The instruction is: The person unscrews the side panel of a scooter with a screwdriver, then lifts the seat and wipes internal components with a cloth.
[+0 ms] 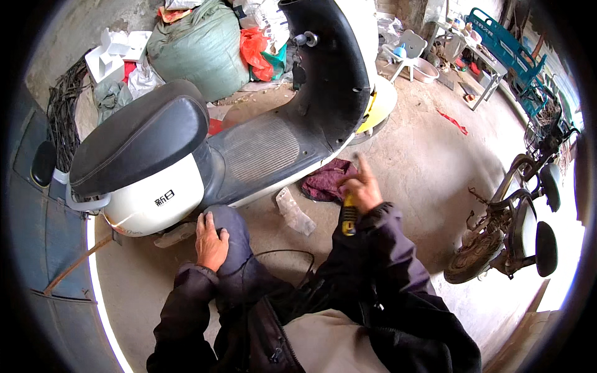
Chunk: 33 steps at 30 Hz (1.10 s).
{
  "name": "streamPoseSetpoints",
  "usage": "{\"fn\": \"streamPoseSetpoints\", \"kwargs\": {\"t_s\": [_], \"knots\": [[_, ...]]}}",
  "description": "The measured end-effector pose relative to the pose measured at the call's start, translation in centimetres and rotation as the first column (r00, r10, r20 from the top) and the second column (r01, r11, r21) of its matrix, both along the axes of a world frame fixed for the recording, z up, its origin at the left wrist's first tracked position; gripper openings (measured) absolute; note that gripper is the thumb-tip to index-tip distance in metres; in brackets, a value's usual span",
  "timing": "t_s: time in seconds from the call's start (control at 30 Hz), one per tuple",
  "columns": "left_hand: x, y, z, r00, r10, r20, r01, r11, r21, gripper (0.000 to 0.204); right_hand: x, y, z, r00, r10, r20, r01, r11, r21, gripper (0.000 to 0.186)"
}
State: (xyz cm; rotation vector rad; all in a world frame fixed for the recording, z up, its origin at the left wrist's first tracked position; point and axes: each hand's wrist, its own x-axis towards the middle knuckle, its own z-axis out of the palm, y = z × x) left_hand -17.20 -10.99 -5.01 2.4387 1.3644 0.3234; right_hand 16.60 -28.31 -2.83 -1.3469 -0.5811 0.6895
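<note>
A white electric scooter [158,202] with a black seat and a ribbed footboard [264,152] stands right in front of me. My left hand [211,242] lies on my bent left knee, fingers stretched out and holding nothing. My right hand [362,188] is raised just off the scooter's near side, its index finger pointing forward. Its other fingers are curled round a tool with a yellow-and-black handle [349,216]; the rest of the tool is hidden, so I cannot tell its kind. Behind that hand a dark red cloth [326,180] lies on the floor, and a clear plastic piece [293,211] lies left of it.
A large green sack [196,53], a red bag [255,53] and white foam pieces [115,53] are heaped beyond the scooter. Another two-wheeler [519,230] stands at right. A small stool [409,50] and a basin [425,71] are at the back. A blue metal door [53,242] borders the left.
</note>
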Motion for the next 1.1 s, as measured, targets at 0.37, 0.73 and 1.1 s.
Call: {"fn": "streamPoseSetpoints", "kwargs": {"t_s": [0.37, 0.73, 1.1], "knots": [[-1.1, 6.0, -5.3, 0.984, 0.091, -0.156, -0.066, 0.984, 0.163, 0.055, -4.1, 6.8, -9.6, 0.931, 0.333, -0.146, -0.353, 0.730, -0.585, 0.071], [-0.3, 10.9, -3.7, 0.964, 0.065, -0.259, -0.127, 0.965, -0.230, 0.045, -3.6, 10.0, -12.3, 0.901, 0.287, -0.324, -0.432, 0.551, -0.714, 0.057], [-3.8, 10.6, 0.7, 0.899, 0.038, -0.437, -0.259, 0.850, -0.459, 0.046, -9.1, 6.8, -14.0, 0.831, 0.123, -0.543, -0.552, 0.314, -0.773, 0.024]]}}
